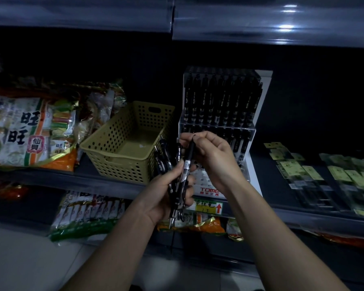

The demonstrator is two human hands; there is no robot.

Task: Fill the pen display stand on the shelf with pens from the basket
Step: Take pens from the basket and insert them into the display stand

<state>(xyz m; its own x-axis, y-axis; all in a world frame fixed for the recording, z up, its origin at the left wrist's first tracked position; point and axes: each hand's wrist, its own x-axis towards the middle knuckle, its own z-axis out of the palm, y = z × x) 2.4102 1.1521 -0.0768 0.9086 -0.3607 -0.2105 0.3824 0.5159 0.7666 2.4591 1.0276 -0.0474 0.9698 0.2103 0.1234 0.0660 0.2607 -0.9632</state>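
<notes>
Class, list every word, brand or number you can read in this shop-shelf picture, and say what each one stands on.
"TOME" (rest hidden): red strip, pen display stand base.
"旺旺", "仙貝": snack bag at left.
Handwritten shelf tag, print on the pens, green packets: too blurred.

Retail shop, snacks-plus-stationery aisle. Evidence: dark tiered metal shelving with clear plastic price-strip rails on the front edges. Printed white-and-orange snack bags face out, with more green-and-white packs on the shelf below. Clear acrylic tiered pen display stand with a red brand strip holds rows of identical black pens. Yellow-green handwritten price tag with red arrow. Flat green-labelled packets lie in rows at right.
</notes>
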